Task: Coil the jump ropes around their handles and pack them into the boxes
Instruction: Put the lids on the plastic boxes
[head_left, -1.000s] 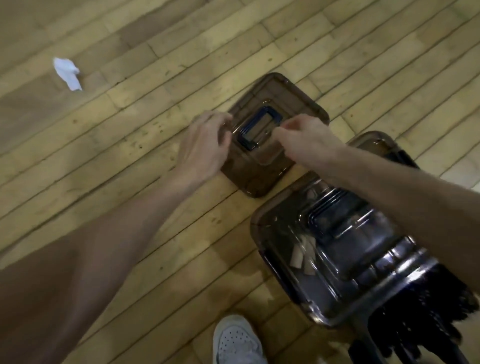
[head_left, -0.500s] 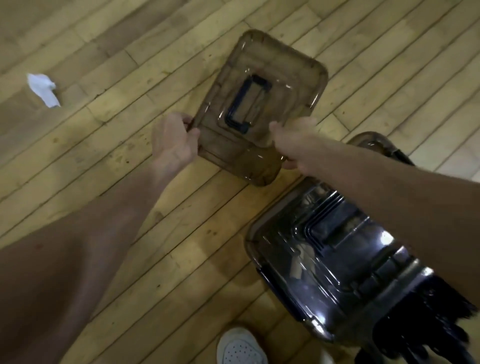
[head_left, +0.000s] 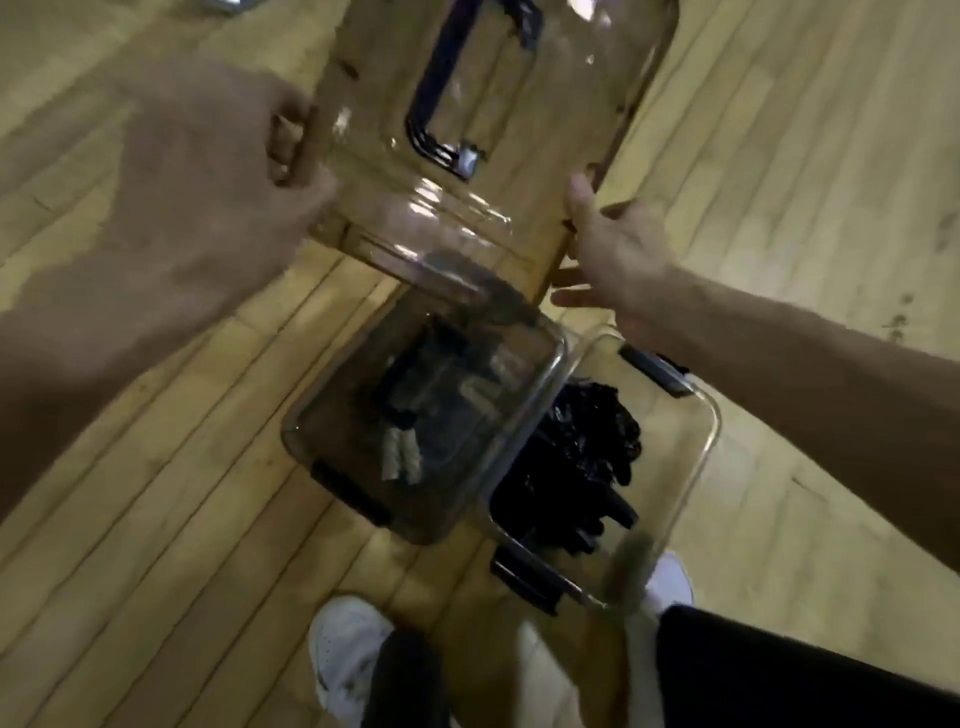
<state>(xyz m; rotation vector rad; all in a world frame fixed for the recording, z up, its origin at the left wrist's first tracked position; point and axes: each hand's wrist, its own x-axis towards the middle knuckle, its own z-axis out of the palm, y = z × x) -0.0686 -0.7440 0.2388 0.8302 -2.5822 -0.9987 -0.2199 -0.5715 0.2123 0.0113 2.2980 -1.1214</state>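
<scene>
Head view, and I am looking down on a floor (head_left: 156, 545) of pale wooden planks with dark seams, lit yellow and scuffed in places. The smoky box (head_left: 332, 410) stands on it, just ahead of my white shoe (head_left: 348, 649). Inside that box I make out coiled jump ropes (head_left: 400, 457) with tan handles among dark cord, seen through the tinted wall.

Touching the smoky box on its right, and partly under its edge, is a clear box (head_left: 696, 467) with black latches, holding a heap of black ropes (head_left: 576, 457).

Above the smoky box, lifted clear of the floor, is the tinted lid (head_left: 545, 156), with a dark carry handle (head_left: 441, 104) set in its middle. My left hand (head_left: 208, 171) is blurred, but I can see its fingers (head_left: 283, 140) through the plastic, wrapped round the lid's left edge. My right hand (head_left: 618, 254) lies against the lid's right edge with the thumb on the rim and the fingers stretched out straight, not clenched.

Behind the clear box a second white shoe (head_left: 672, 579) and black shorts (head_left: 779, 675) show. Any marking on shoes or boxes is too blurred to read.
</scene>
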